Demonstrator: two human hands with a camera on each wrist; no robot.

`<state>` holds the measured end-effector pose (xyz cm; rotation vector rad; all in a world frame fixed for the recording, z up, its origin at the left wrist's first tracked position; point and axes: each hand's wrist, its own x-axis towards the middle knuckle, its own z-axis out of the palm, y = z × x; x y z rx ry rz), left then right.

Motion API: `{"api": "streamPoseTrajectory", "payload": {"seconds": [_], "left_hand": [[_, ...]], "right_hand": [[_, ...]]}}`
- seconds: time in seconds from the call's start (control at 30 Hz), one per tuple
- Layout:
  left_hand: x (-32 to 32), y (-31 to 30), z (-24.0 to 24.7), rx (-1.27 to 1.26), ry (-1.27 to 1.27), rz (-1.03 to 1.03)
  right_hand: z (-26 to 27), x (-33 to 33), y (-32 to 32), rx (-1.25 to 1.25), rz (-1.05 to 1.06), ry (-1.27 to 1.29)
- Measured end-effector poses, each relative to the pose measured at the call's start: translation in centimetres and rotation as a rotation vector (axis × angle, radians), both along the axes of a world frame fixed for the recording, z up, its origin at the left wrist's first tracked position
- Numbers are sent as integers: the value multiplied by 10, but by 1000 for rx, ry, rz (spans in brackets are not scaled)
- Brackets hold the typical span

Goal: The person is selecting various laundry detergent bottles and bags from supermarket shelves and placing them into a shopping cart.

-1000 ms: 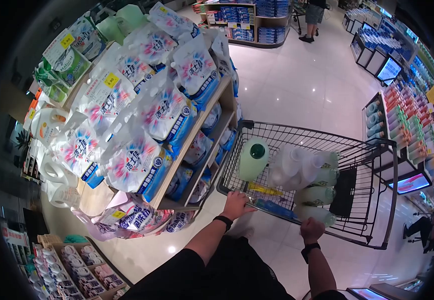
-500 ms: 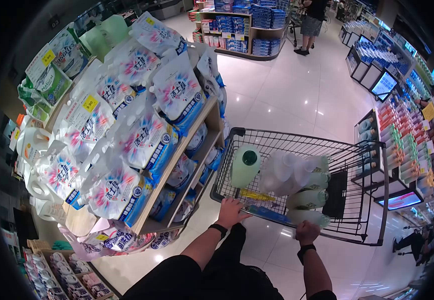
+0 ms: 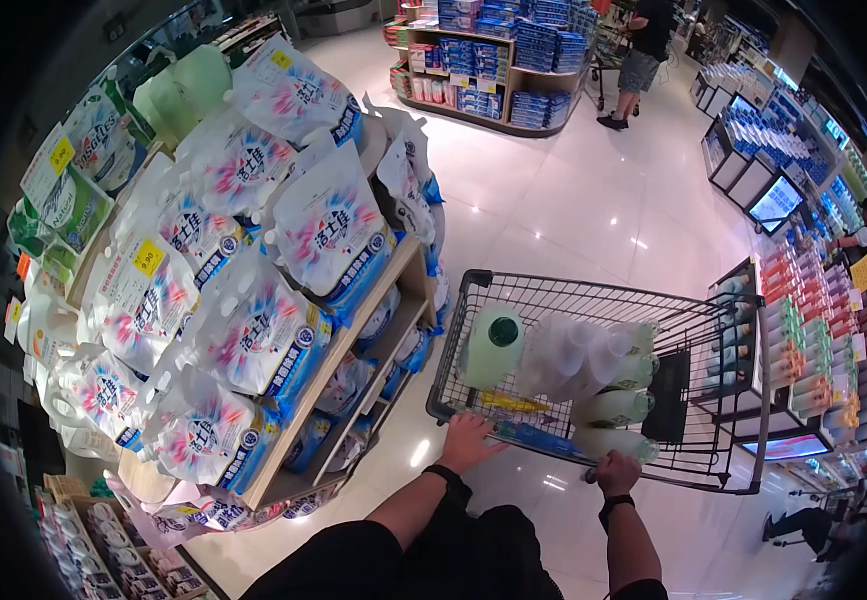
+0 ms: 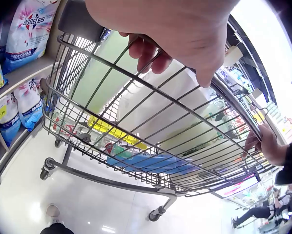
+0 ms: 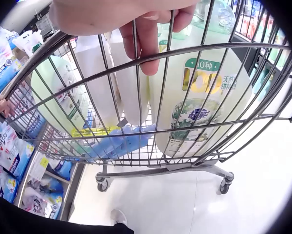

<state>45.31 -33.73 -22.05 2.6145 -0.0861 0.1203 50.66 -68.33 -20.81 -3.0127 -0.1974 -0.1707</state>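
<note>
Both hands hold the near side rim of a dark wire shopping cart [image 3: 665,392]. My left hand [image 3: 470,442] is near the rim's left corner; in the left wrist view its fingers [image 4: 145,52] curl over the bar. Farther right along that rim, my right hand [image 3: 617,472] grips, its fingertips [image 5: 150,66] hooked down through the wires. Inside the cart stand a pale green jug [image 3: 491,350] with a dark green cap, whitish jugs [image 3: 559,355] and several light green bottles [image 3: 614,408]. A yellow item [image 3: 514,402] and a blue pack [image 3: 539,437] lie on the cart's bottom.
Close on the left rises a display of white detergent bags [image 3: 329,232]. Bottle shelves [image 3: 794,340] line the right. Ahead, the shiny floor [image 3: 554,225] runs past a shelf of blue boxes [image 3: 544,50] to a standing person [image 3: 644,70]. Someone sits at lower right.
The detergent display has slid left and down in the head view, and the shelf and person ahead appear lower in it. Both hands keep their hold on the cart rim.
</note>
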Motion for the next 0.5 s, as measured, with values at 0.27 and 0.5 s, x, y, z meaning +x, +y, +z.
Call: {"api": "streamPoseTrajectory", "payload": {"seconds": [0.27, 0.5], "left_hand": [[72, -17, -1, -46, -7, 39], [145, -45, 5, -6, -9, 93]], "right_hand": [[-1, 94, -19, -7, 55, 16], [2, 182, -43, 51, 201, -63]]}}
